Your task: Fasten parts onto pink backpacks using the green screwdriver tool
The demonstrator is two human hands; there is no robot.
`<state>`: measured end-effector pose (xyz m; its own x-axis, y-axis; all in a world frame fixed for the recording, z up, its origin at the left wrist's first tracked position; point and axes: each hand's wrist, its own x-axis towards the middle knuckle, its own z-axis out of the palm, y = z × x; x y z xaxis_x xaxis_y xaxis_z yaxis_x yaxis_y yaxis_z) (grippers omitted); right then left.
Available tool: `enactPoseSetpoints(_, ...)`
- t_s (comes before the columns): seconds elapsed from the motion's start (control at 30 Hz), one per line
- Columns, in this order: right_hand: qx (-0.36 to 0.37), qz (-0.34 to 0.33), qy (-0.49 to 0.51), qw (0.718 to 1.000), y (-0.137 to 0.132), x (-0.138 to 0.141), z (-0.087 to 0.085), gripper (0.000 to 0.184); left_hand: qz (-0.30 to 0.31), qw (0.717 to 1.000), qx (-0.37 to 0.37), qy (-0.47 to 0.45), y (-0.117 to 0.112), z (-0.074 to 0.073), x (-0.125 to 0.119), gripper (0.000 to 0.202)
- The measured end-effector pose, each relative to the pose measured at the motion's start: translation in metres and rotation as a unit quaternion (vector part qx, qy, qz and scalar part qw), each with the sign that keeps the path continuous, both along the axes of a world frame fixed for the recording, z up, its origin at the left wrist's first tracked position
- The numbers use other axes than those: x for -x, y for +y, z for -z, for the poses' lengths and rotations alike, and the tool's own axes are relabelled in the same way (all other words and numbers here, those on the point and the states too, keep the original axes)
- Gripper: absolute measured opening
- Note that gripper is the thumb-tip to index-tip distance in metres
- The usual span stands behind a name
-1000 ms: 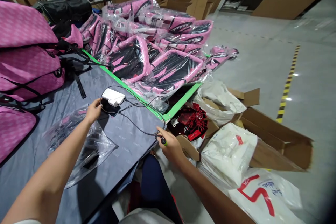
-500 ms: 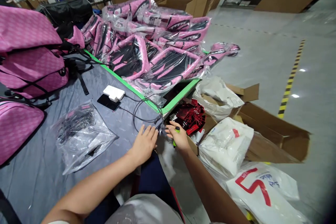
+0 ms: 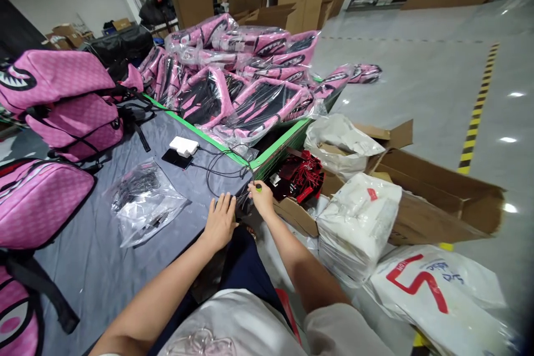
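My left hand (image 3: 219, 220) lies flat with fingers apart on the near edge of the grey-covered table (image 3: 104, 245), holding nothing. Right beside it, my right hand (image 3: 262, 198) is closed around a small green-tipped tool (image 3: 258, 188) at the table's corner. A black cable (image 3: 221, 169) loops from that corner back to a white power adapter (image 3: 184, 146), which rests on a black phone (image 3: 177, 158). To the left of my left hand lies a clear plastic bag of black parts (image 3: 144, 200).
Pink shark-print backpacks (image 3: 62, 100) are stacked at the left. More bagged backpacks (image 3: 250, 78) pile up behind the green table edge (image 3: 275, 147). Open cardboard boxes (image 3: 434, 200) with red tags (image 3: 302, 175) and white plastic bags (image 3: 359, 222) stand on the floor at the right.
My left hand left the phone and adapter and came down to the table's near edge. My right hand, with the tool, moved up to the table corner. The view tilted upward.
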<state>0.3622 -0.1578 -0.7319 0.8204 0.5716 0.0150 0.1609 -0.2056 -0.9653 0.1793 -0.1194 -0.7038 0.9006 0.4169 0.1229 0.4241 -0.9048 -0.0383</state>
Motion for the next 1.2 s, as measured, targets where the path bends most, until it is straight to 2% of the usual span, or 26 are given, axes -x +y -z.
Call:
enactPoseSetpoints(0.1, 0.038, 0.008, -0.008, 0.999, -0.004, -0.001, 0.016, 0.036, -0.008, 1.0, 0.005, -0.019, 0.003, 0.006, 0.024, 0.07)
enactPoseSetpoints(0.2, 0.073, 0.024, -0.054, 0.996, 0.0, -0.005, 0.016, 0.045, -0.039, 0.998, 0.015, -0.039, 0.003, 0.014, 0.043, 0.068)
enactPoseSetpoints(0.33, 0.116, 0.03, -0.157, 0.98, 0.019, -0.019, -0.002, 0.049, -0.062, 0.996, 0.03, -0.053, 0.002, 0.018, 0.06, 0.066)
enactPoseSetpoints(0.5, 0.178, -0.076, -0.272, 0.943, 0.056, -0.029, -0.026, 0.057, -0.092, 0.989, 0.032, -0.108, 0.008, 0.024, 0.089, 0.058)
enactPoseSetpoints(0.67, 0.225, -0.163, -0.338, 0.899, 0.112, -0.015, -0.048, 0.06, -0.146, 0.98, 0.027, -0.132, 0.011, 0.041, 0.124, 0.054)
enactPoseSetpoints(0.77, 0.239, -0.182, -0.364, 0.882, 0.141, -0.005, -0.059, 0.06, -0.178, 0.975, 0.018, -0.131, 0.009, 0.05, 0.14, 0.052)
enactPoseSetpoints(0.87, 0.245, -0.189, -0.378, 0.873, 0.157, 0.001, -0.066, 0.058, -0.198, 0.971, 0.018, -0.13, 0.005, 0.057, 0.153, 0.052)
enactPoseSetpoints(1.0, 0.247, -0.168, -0.387, 0.872, 0.151, 0.002, -0.066, 0.054, -0.211, 0.968, 0.034, -0.134, 0.002, 0.059, 0.162, 0.053)
enactPoseSetpoints(1.2, 0.241, -0.155, -0.397, 0.872, 0.103, -0.001, -0.057, 0.05, -0.223, 0.957, 0.041, -0.181, 0.01, 0.045, 0.162, 0.05)
